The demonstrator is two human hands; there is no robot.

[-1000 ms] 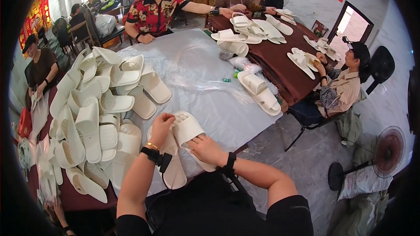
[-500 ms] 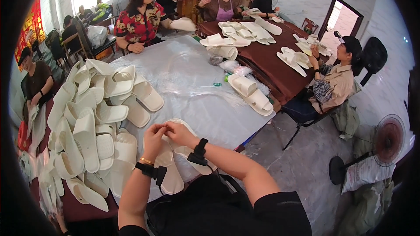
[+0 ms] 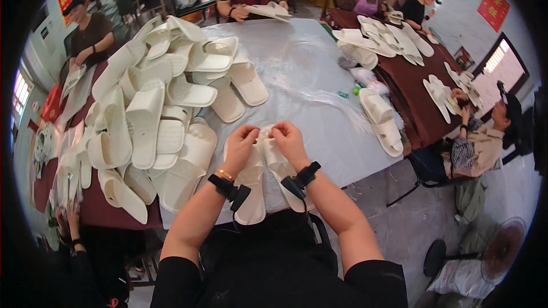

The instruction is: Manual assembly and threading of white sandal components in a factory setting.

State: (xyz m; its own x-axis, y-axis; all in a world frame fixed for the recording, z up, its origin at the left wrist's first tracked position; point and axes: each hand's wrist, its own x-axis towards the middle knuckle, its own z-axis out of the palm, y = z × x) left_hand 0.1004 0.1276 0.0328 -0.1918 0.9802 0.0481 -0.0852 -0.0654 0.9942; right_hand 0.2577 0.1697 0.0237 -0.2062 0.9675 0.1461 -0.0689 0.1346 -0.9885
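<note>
Both hands, left hand (image 3: 241,140), right hand (image 3: 289,138), pinching tops of paired white slippers (image 3: 260,178), table edge (image 3: 319,108)

Both my forearms reach up over the worktop (image 3: 308,74), bare from the elbows, dark bands on each wrist. My left hand (image 3: 242,141) and right hand (image 3: 289,141) sit knuckle to knuckle, fingers curled down in a tight pinching grip.
</note>
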